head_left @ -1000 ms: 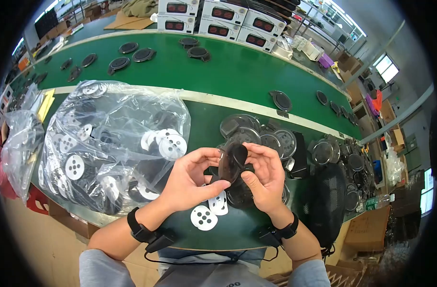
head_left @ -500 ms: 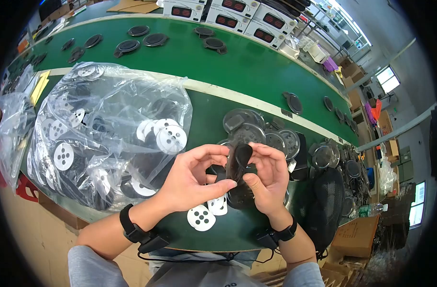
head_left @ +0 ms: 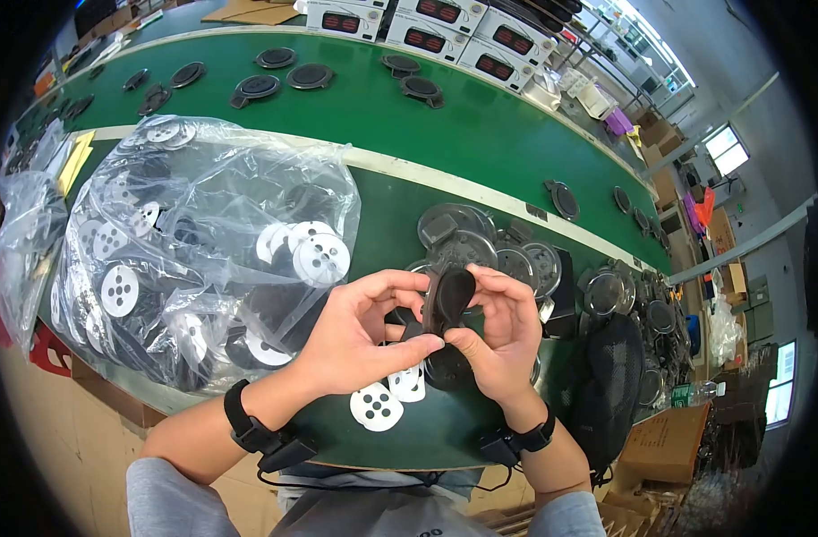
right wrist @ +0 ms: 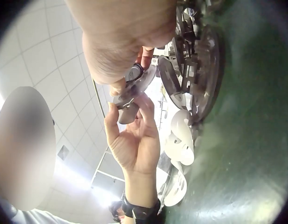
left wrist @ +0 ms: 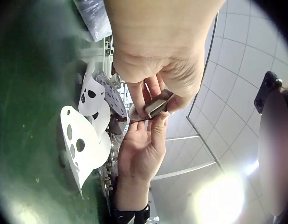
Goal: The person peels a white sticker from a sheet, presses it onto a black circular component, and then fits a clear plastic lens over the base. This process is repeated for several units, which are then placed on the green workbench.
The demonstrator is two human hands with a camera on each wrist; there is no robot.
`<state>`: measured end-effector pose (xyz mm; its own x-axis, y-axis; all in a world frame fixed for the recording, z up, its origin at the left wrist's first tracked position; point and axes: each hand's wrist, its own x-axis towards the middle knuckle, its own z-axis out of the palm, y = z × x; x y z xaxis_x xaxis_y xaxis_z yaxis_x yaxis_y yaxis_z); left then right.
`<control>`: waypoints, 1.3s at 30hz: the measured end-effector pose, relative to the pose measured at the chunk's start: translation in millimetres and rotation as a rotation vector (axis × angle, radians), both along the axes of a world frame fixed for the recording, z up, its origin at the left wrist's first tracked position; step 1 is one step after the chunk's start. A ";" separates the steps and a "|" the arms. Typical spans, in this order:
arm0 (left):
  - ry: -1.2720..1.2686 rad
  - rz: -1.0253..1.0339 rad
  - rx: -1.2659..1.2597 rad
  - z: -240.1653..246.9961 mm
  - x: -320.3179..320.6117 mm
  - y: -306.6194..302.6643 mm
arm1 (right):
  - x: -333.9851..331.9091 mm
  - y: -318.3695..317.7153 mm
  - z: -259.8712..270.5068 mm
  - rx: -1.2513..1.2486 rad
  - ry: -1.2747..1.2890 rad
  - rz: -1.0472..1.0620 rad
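Both hands hold a round, dark see-through plastic cover (head_left: 434, 309) upright between them in the head view. A black oval pad (head_left: 455, 295) shows on its right side. My left hand (head_left: 360, 336) pinches the cover's left edge between thumb and fingers; my right hand (head_left: 500, 336) grips the opposite side. In the left wrist view a squarish block (left wrist: 158, 103) stands out from the cover near the thumbs. The right wrist view shows a small round silver-and-black part (right wrist: 133, 73) on it. Below the hands lie white discs with holes (head_left: 376, 407).
Behind the hands are several similar dark covers (head_left: 463, 219), heaped up. A clear plastic bag (head_left: 230, 197) of white and black discs fills the left. At the right lie a black mesh case (head_left: 606, 385) and more parts. Beyond a pale rail, a green belt (head_left: 481, 134) carries spaced-out covers.
The head view has shifted slightly. The covers on the belt have moved to the right. Between the hands the held cover has turned a little, and its black pad now faces the head camera more.
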<state>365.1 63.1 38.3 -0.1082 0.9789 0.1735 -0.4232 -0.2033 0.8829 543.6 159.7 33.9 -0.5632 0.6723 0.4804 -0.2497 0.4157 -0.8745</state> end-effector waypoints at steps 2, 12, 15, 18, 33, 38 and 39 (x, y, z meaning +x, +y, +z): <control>-0.011 -0.008 0.026 -2.4 0.2 1.2 | 0.3 0.0 0.1 0.021 -0.023 -0.029; 0.018 0.004 -0.039 -3.5 1.7 3.3 | 1.0 -8.0 20.4 0.251 -0.358 -0.140; 0.077 0.083 -0.081 0.6 2.7 3.0 | -0.2 -9.4 31.8 0.630 -0.430 -0.262; 0.195 0.112 -0.064 -7.6 0.5 3.5 | 3.4 -4.1 19.3 0.311 -0.279 -0.324; 0.797 0.410 0.164 25.4 -14.2 -3.1 | 9.9 -5.7 28.2 -0.560 0.101 -0.206; 1.513 0.837 -0.114 71.9 -121.1 -24.3 | 0.8 -1.0 31.6 -0.516 0.341 -0.060; 1.632 0.818 -0.279 64.9 -153.4 -31.8 | 2.0 -3.5 29.6 -0.486 0.307 -0.014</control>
<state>211.7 31.3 103.3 -0.4243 0.7899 0.4428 0.8998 0.3129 0.3039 545.6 156.3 63.5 -0.4360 0.8632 0.2544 -0.5193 -0.0104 -0.8545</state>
